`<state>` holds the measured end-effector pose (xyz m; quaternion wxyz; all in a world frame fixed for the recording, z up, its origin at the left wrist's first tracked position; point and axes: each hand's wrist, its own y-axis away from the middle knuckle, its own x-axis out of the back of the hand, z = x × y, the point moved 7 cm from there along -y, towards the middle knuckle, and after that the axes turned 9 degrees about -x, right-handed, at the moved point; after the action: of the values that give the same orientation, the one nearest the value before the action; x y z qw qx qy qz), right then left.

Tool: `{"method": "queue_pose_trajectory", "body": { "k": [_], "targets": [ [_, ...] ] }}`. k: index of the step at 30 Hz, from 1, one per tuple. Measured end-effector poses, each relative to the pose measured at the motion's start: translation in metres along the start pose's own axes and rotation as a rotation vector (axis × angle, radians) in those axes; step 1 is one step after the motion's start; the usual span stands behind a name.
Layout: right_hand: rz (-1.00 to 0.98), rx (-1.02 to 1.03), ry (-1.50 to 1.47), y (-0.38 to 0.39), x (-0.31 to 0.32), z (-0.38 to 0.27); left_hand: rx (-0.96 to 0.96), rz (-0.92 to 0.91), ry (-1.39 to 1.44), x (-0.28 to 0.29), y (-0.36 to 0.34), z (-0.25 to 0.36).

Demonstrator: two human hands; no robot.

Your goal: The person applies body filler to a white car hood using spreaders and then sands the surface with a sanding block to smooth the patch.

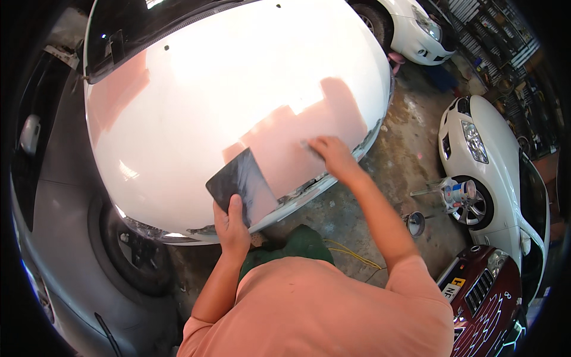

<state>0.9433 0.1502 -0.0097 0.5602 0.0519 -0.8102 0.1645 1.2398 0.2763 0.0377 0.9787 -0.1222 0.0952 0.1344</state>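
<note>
In front of me is the white hood (202, 95) of a car, with a broad pale-pink patch of body filler (342, 110) along its front edge. My left hand (233, 229) holds a dark, flat mixing board (229, 178) by its near edge, thumb on top. Pinkish-grey smears cover part of the board. Over the filler patch, my right hand (336, 157) has its fingers closed on a small, greyish spreader (307, 144), blurred and mostly hidden by the fingers. It appears to be at the filler surface.
Another filler patch (122, 89) lies near the windshield. A grey car (65, 208) stands close at left. On the right are a white car (493, 149), a dark-red car front (485, 279), and a stand with cans (461, 193). A yellow cord (357, 256) crosses the floor.
</note>
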Motion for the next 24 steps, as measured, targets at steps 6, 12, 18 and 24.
{"method": "queue_pose_trajectory", "body": {
  "k": [6, 12, 18, 24],
  "targets": [
    [-0.095, 0.025, 0.192, -0.117, -0.007, 0.017, 0.047, 0.238, -0.07, 0.073, 0.044, -0.023],
    [-0.173, 0.096, 0.239, -0.155, -0.016, 0.02, 0.089, 0.427, -0.088, 0.083, 0.082, -0.03],
    [-0.09, 0.198, 0.201, -0.075, -0.032, 0.037, 0.112, 0.421, -0.093, 0.052, 0.096, -0.043],
    [-0.108, 0.255, 0.189, 0.017, -0.034, 0.04, 0.096, 0.444, -0.015, 0.037, 0.112, -0.055]
  ]
}}
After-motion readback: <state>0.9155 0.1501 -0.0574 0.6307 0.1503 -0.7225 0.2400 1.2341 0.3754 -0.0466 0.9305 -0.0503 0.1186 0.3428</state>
